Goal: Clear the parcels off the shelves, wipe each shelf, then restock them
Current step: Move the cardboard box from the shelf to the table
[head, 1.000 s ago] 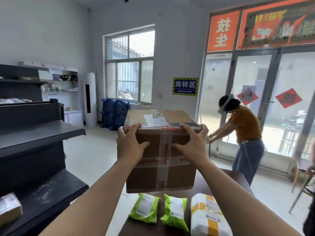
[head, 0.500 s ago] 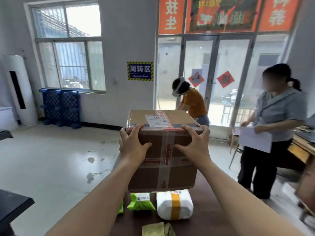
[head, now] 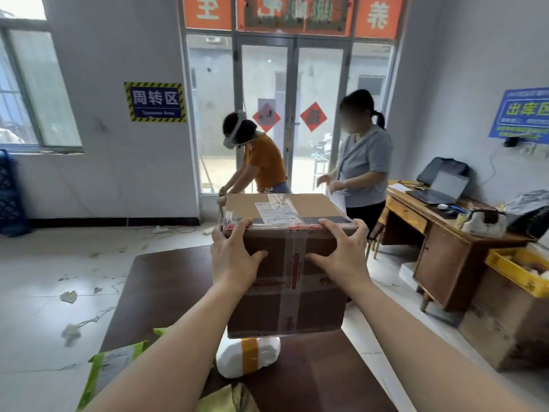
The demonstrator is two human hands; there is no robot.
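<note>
Box point(head: 315, 304) (taped), left hand point(head: 233, 260), right hand point(head: 341, 258)

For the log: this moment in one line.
left hand: holds box | right hand: holds box | box: over table

One cardboard box point(head: 315, 307), one white parcel point(head: 267, 353), one laptop point(head: 445, 187) — two people point(head: 266, 166) point(head: 365, 162).

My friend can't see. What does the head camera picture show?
A left hand and right hand hold a taped cardboard box above a dark table with a white parcel and green mailers. A person in orange and a person in grey stand by glass doors.
</note>
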